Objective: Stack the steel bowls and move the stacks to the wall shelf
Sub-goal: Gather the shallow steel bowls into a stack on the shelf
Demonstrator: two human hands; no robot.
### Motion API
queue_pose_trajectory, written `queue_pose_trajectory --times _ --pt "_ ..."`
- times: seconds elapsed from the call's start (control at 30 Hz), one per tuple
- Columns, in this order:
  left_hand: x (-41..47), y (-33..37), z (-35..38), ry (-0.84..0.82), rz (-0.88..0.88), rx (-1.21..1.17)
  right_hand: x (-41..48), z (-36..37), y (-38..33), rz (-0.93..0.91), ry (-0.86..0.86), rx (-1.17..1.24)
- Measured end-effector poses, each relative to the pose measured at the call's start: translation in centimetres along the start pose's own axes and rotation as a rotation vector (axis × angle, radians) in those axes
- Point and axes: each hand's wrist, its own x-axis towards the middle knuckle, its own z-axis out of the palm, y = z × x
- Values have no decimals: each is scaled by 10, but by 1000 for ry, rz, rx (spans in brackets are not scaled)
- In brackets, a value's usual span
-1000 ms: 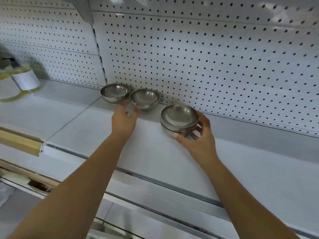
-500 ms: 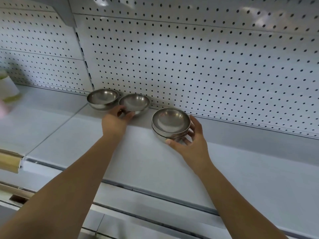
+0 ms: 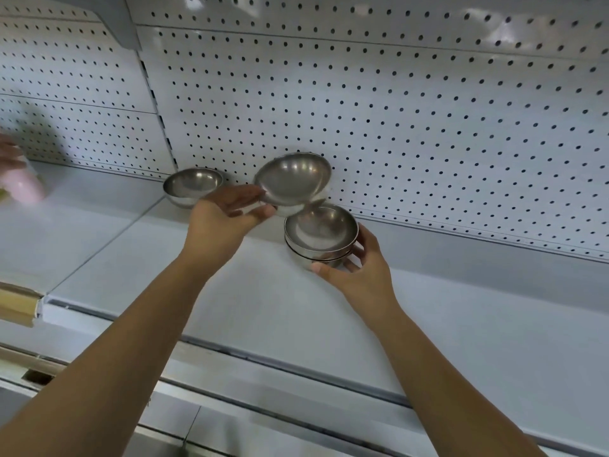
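Note:
My left hand (image 3: 221,215) holds a steel bowl (image 3: 293,180) by its near rim, lifted and tilted toward me, just up and left of a stack of steel bowls (image 3: 321,237). That stack stands on the white shelf (image 3: 250,291) near the pegboard. My right hand (image 3: 357,265) cups the stack's right and front side, thumb at its base. A third single steel bowl (image 3: 192,186) sits on the shelf further left, against the back wall.
A white pegboard wall (image 3: 395,120) rises right behind the bowls. At the far left edge another person's hand (image 3: 10,156) and a blurred pink object (image 3: 21,189) are on the neighbouring shelf. A wooden-coloured strip (image 3: 16,305) marks that shelf's front edge.
My left hand has picked the middle bowl up off the shelf and carried it right, toward the stack. My right hand stays on the stack. The view shifted slightly.

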Motion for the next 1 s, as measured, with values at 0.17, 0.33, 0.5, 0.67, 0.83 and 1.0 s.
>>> queue_pose_trajectory --times 0.17,0.33,0.5,0.67,0.83,1.0 --pt "-10 0 11 -179 61 156 0 0 1 4 -3 -13" --pt "-12 -7 20 -216 39 169 0 0 1 -2 -2 -37" --pt "-14 -12 25 -225 6 163 0 0 2 0 4 -42" --pt "-17 -15 23 -238 19 203 0 0 1 0 4 -59" --pt "-16 -12 16 -261 11 208 -1 1 -1 -20 5 -65" --pt "-1 -24 -2 -53 -61 220 0 3 -1 -40 -16 -78"
